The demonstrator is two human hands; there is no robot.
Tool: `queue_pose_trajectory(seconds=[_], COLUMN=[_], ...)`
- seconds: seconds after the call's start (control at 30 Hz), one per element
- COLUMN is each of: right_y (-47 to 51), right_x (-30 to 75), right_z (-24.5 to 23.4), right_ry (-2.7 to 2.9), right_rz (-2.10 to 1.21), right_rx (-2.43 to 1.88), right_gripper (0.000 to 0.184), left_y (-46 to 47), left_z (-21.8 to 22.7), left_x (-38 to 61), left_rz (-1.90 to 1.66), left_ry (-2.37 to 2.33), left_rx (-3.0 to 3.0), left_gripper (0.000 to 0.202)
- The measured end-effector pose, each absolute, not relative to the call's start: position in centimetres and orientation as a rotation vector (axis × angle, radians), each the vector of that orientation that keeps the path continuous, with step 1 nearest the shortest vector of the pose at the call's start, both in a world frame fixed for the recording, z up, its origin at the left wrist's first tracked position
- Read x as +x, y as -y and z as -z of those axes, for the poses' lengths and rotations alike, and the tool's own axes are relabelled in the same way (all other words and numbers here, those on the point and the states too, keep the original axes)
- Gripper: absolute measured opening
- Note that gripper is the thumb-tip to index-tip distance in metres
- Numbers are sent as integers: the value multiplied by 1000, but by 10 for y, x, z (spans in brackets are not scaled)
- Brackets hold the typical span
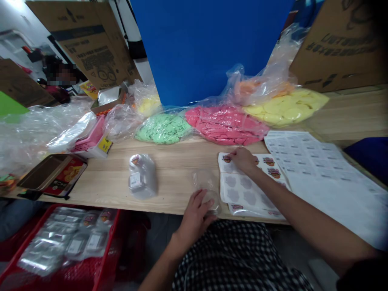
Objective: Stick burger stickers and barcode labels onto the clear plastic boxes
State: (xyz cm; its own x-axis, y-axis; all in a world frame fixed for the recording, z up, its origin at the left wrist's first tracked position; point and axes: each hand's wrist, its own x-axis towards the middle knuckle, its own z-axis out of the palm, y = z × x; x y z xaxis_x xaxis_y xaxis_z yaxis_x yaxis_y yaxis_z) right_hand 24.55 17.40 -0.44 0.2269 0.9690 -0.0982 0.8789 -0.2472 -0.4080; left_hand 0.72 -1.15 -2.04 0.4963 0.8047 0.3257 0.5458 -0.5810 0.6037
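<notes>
**Two hands at a small plastic bag and a sticker sheet**

The left hand [195, 216], at 6 o'clock of the view, has its fingers curved together around a clear plastic bag [209, 182], and this bag lies at the near edge of the wooden table [172, 190]. The right hand [244, 159], at 3 o'clock, rests on top of a printed sticker sheet [251, 184]; I cannot tell if its fingers pinch the sheet. A sealed packet [142, 176] lies at 8 o'clock. A pink bag of soft pieces [226, 125] lies at 2 o'clock, behind the sheet.
</notes>
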Motion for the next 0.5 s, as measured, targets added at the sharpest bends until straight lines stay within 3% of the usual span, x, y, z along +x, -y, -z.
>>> queue_pose_trajectory(seconds=[0.3, 0.5], right_y=[-177, -176], right_x=[244, 248], right_z=[0, 8], right_ry=[1704, 1833], right_rz=[-542, -374], right_rx=[-2311, -2160], right_gripper=[21, 21], left_y=[9, 7], left_z=[15, 18], left_x=[5, 2], left_rz=[-814, -785], left_ry=[-1102, -1067], left_rx=[2317, 2352], left_gripper=[47, 48])
